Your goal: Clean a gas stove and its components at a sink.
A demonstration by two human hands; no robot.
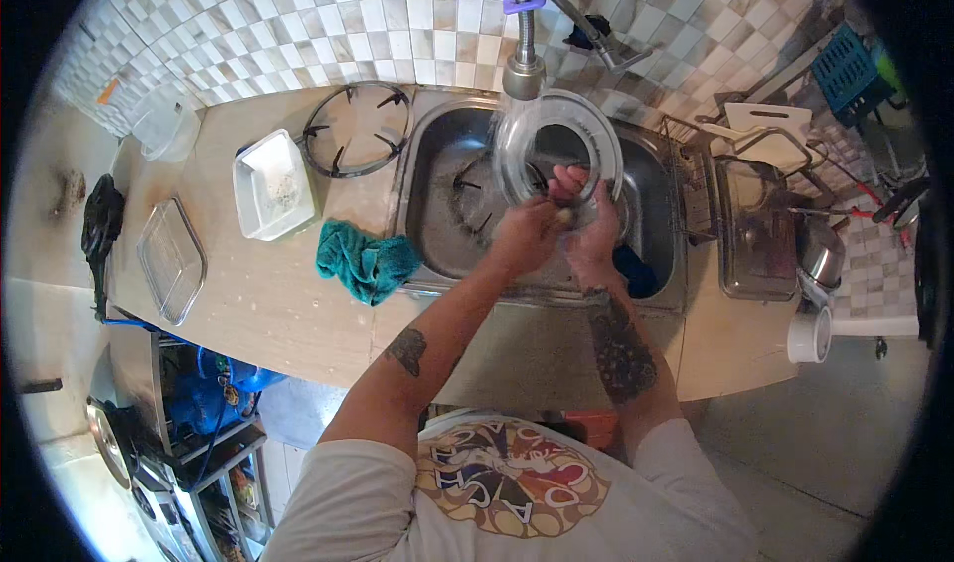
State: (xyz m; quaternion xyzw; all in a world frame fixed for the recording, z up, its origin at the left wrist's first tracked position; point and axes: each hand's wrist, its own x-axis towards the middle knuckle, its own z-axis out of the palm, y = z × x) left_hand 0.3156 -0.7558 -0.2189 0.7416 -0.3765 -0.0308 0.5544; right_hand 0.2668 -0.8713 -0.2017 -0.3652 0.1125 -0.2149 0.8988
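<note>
My right hand [594,234] grips the lower rim of a shiny ring-shaped piece [607,133], its fingers showing in the central hole. Water falls on the ring from a metal spray head [524,77] just above it. My left hand [531,228] is curled close beside the right one, below the ring. Whether it holds something small is blurred. Both hands are over a stainless steel sink [440,241]. Inside the sink lies a round pan-support grate [468,184], partly hidden by the ring and my hands. A dark blue cloth [635,273] sits in the sink's near right corner.
Left of the sink are a teal cloth [367,260], a second round grate [307,133], a white plastic tub [274,185] and a clear tray [171,260]. To the right stand a wire rack [693,182], a rectangular glass dish [756,226] and a white cup [810,335].
</note>
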